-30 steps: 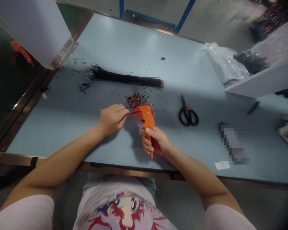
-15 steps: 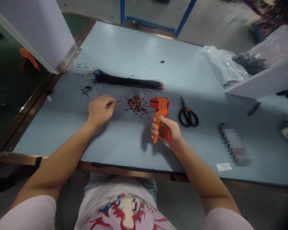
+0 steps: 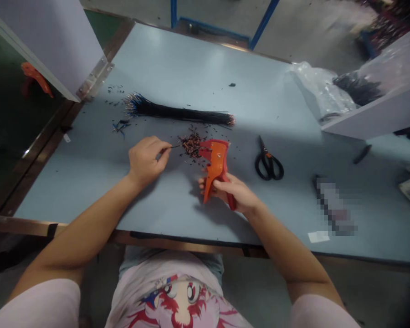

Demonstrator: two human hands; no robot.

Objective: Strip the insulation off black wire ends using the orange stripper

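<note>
My left hand point(image 3: 148, 159) pinches a short dark wire point(image 3: 175, 146), whose tip sticks out to the right. In my right hand point(image 3: 234, 191) is an orange and red wire stripper point(image 3: 217, 157), fingers wrapped round its handles. Its open jaws point left, over the edge of a heap of dark and copper-coloured scraps point(image 3: 191, 145), apart from the wire tip. Behind the heap lies a long bundle of black wires point(image 3: 181, 112), with bare copper ends at the right and blue and metal ends at the left.
Black-handled scissors point(image 3: 269, 165) lie right of the stripper. Farther right are a blurred-out object point(image 3: 335, 205) and a white label point(image 3: 319, 237). Plastic bags point(image 3: 323, 91) rest by the right-hand panel point(image 3: 379, 109). Small blue and black offcuts point(image 3: 121, 127) lie near the bundle's left end.
The wire stripper in my right hand has moved left and turned, its jaws now nearer the wire tip. My left hand has shifted slightly right with the wire.
</note>
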